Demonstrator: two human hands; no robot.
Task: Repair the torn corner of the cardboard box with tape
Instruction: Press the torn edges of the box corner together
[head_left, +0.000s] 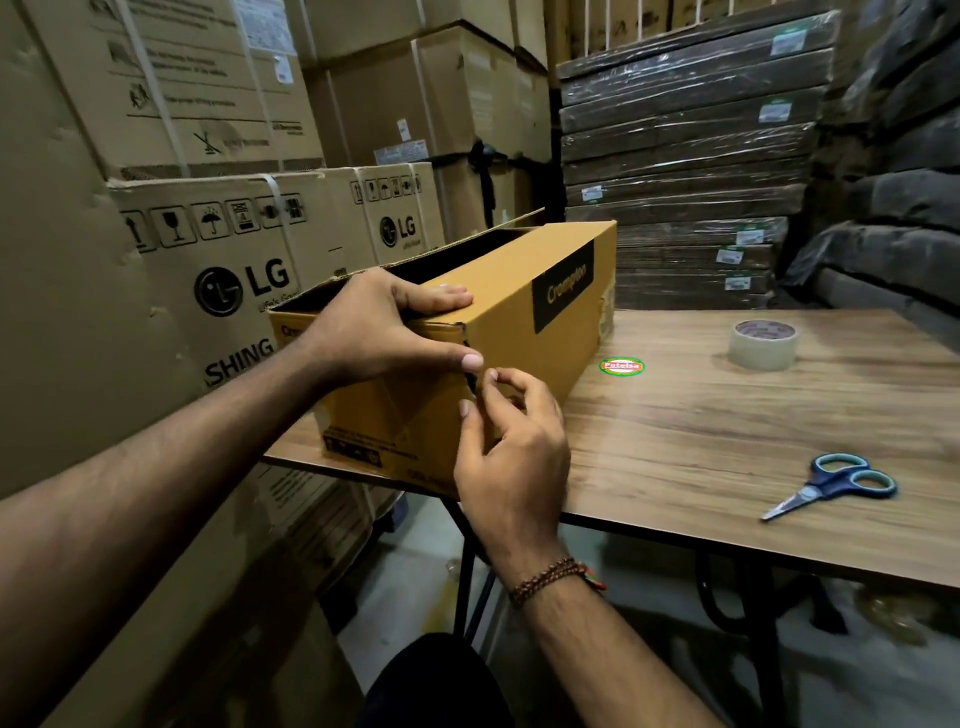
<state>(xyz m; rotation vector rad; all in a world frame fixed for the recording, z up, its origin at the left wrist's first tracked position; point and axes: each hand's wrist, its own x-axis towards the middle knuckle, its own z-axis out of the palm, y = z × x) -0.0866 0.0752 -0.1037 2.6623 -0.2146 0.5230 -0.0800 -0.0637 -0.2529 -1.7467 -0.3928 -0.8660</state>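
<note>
A long yellow-brown cardboard box (524, 317) with a black label lies on the left end of the wooden table (727, 426), its top open. My left hand (384, 325) grips the box's near top corner, fingers over the top edge and thumb on the front face. Just below that thumb, my right hand (511, 452) pinches at the near vertical corner edge, where a dark split shows. Whether a strip of tape is between these fingers cannot be told. A roll of clear tape (763, 344) sits on the table at the right rear.
Blue-handled scissors (831, 483) lie near the table's front right edge. A round sticker (622, 366) lies beside the box. Large printed cartons (228, 270) stand stacked at the left and behind, and wrapped flat packs (685, 171) pile up at the back right.
</note>
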